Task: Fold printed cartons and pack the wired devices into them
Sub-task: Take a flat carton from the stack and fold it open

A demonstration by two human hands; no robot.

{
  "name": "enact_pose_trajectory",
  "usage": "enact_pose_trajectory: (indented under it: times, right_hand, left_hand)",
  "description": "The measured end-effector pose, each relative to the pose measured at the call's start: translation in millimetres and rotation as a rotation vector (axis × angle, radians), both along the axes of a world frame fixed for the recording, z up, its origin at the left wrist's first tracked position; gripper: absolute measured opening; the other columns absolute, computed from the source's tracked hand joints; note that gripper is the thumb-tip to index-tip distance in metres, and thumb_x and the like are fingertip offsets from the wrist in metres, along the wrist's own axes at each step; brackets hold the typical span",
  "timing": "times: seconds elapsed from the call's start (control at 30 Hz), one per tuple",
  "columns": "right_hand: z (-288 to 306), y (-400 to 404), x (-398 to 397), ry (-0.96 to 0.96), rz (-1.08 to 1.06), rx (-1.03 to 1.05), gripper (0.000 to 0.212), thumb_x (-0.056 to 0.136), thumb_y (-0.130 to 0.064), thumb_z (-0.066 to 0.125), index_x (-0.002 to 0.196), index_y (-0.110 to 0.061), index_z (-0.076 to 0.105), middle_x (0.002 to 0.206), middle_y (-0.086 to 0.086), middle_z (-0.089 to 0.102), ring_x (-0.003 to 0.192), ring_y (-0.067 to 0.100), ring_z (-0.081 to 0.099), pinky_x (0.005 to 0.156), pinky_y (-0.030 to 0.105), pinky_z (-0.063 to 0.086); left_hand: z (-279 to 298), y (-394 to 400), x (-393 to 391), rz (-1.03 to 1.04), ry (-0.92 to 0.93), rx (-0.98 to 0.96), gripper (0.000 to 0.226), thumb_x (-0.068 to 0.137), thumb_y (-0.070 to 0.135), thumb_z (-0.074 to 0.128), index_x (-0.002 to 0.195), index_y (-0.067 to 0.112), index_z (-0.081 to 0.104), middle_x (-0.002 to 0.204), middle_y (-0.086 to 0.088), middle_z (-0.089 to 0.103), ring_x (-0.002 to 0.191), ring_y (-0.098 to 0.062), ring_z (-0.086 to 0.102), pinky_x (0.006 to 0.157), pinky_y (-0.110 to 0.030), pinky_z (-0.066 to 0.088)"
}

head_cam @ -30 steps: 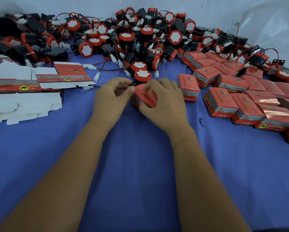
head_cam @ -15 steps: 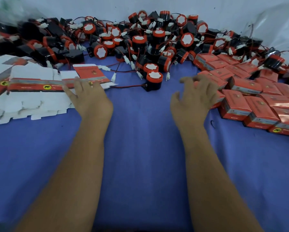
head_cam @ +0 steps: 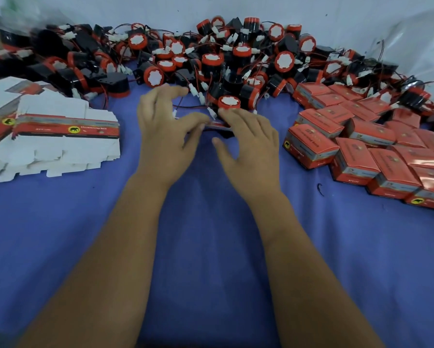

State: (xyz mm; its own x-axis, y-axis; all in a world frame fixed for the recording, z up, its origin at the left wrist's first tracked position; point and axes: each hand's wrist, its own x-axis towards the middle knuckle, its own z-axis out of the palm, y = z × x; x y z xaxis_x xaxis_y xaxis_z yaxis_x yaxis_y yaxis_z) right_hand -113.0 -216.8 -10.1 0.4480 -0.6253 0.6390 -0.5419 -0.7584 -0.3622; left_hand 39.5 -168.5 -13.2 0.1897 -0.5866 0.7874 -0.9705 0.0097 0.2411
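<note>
My left hand [head_cam: 165,131] is at the table's middle and pinches a flat red and black carton [head_cam: 218,127] under its thumb. The fingers of my right hand [head_cam: 248,144] lie fairly straight on the carton's right end, with the thumb spread below it. Just beyond those fingertips stands a black wired device with a red cap [head_cam: 228,102]. It sits at the front of a big pile of such devices [head_cam: 211,59] along the back. Most of the carton is hidden by my hands.
A stack of flat printed cartons [head_cam: 60,129] lies at the left on the blue cloth [head_cam: 211,247]. Several closed red cartons [head_cam: 356,151] crowd the right side. A white wall and clear plastic sheet close off the back.
My left hand came from the flat stack to the middle with a carton. My right hand left the closed cartons at the right and moved in to meet it.
</note>
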Motion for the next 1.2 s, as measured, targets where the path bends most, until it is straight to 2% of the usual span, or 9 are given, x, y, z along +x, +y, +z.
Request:
enact_pose_trajectory:
  times: [0.17, 0.23, 0.37, 0.5, 0.67, 0.8, 0.93, 1.1, 1.2]
  right_hand:
    - [1.9, -1.4, -1.2, 0.140, -0.091, 0.031, 0.020, 0.100, -0.022, 0.048, 0.090, -0.013, 0.062, 0.077, 0.002, 0.062, 0.066, 0.026, 0.052, 0.060, 0.035, 0.036]
    - [2.3, 1.9, -1.4, 0.068, -0.031, 0.069, 0.017, 0.097, -0.020, 0.051, 0.083, -0.012, 0.055, 0.069, 0.002, 0.058, 0.059, 0.025, 0.049, 0.050, 0.036, 0.031]
    - [4.0, 4.8, -1.3, -0.117, 0.082, 0.190, 0.017, 0.092, -0.019, 0.059, 0.076, -0.014, 0.053, 0.057, -0.006, 0.049, 0.053, 0.019, 0.044, 0.048, 0.036, 0.035]
    - [4.5, 5.4, 3.3, -0.227, 0.104, 0.387, 0.035, 0.085, -0.018, 0.062, 0.065, -0.031, 0.037, 0.050, -0.015, 0.045, 0.049, 0.011, 0.037, 0.048, 0.029, 0.032]
    - [6.8, 2.1, -2.4, -0.401, 0.304, 0.628, 0.010, 0.082, -0.007, 0.055, 0.072, -0.008, 0.053, 0.061, 0.010, 0.053, 0.060, 0.031, 0.048, 0.055, 0.040, 0.048]
    - [11.7, -1.9, -5.7, -0.547, 0.400, 0.881, 0.010, 0.077, -0.002, 0.050, 0.069, -0.005, 0.054, 0.068, 0.007, 0.049, 0.068, 0.019, 0.049, 0.061, 0.028, 0.047]
    - [7.0, -9.4, -9.8, -0.645, 0.332, 0.995, 0.018, 0.094, -0.004, 0.048, 0.088, -0.010, 0.063, 0.088, 0.010, 0.067, 0.081, 0.024, 0.065, 0.077, 0.043, 0.057]
    - [0.6, -17.6, -16.7, -0.598, 0.335, 0.950, 0.020, 0.098, -0.003, 0.051, 0.105, -0.013, 0.067, 0.101, 0.008, 0.074, 0.091, 0.027, 0.072, 0.072, 0.034, 0.060]
    - [0.4, -18.8, -18.9, -0.607, 0.371, 0.925, 0.020, 0.095, 0.000, 0.056, 0.108, -0.010, 0.067, 0.100, 0.008, 0.075, 0.090, 0.024, 0.073, 0.069, 0.030, 0.059]
  left_hand:
    - [-0.7, -6.3, -15.4, -0.137, 0.030, -0.164, 0.018, 0.094, 0.017, 0.067, 0.111, 0.023, 0.072, 0.146, -0.020, 0.040, 0.136, -0.040, 0.036, 0.114, -0.040, 0.028]
    - [1.0, -5.5, -19.3, -0.292, 0.265, -0.184, 0.054, 0.091, 0.020, 0.072, 0.139, 0.018, 0.047, 0.150, -0.009, 0.031, 0.142, -0.021, 0.030, 0.118, -0.026, 0.024]
    - [3.3, -4.0, -14.6, -0.352, 0.558, -0.076, 0.085, 0.087, 0.038, 0.073, 0.152, 0.023, 0.021, 0.137, 0.035, 0.036, 0.129, 0.008, 0.039, 0.114, -0.031, 0.034]
    - [1.4, -5.0, -18.5, -0.375, 0.573, 0.034, 0.065, 0.091, 0.029, 0.069, 0.149, 0.023, 0.040, 0.126, 0.018, 0.045, 0.123, 0.005, 0.042, 0.108, -0.014, 0.032]
    - [4.9, -3.5, -29.0, -0.425, 0.615, -0.028, 0.075, 0.087, 0.017, 0.067, 0.148, 0.024, 0.024, 0.148, 0.012, 0.027, 0.141, 0.004, 0.023, 0.117, -0.022, 0.027]
    - [5.4, -0.8, -21.0, -0.478, 0.636, 0.109, 0.087, 0.081, 0.028, 0.066, 0.150, 0.036, 0.014, 0.156, 0.016, 0.021, 0.151, -0.014, 0.014, 0.121, -0.046, 0.026]
    - [2.0, -3.5, -21.8, -0.561, 0.674, 0.281, 0.081, 0.083, 0.023, 0.069, 0.152, 0.033, 0.030, 0.144, 0.026, 0.038, 0.134, 0.007, 0.037, 0.108, -0.026, 0.043]
    - [-4.5, -8.7, -27.8, -0.151, 0.440, 0.484, 0.117, 0.058, 0.083, 0.058, 0.155, 0.033, 0.018, 0.141, 0.002, 0.044, 0.134, -0.020, 0.037, 0.111, -0.038, 0.032]
    - [-4.5, -6.5, -29.6, -0.102, 0.347, 0.528, 0.123, 0.046, 0.090, 0.050, 0.153, 0.046, 0.011, 0.138, 0.000, 0.038, 0.136, -0.025, 0.026, 0.113, -0.045, 0.021]
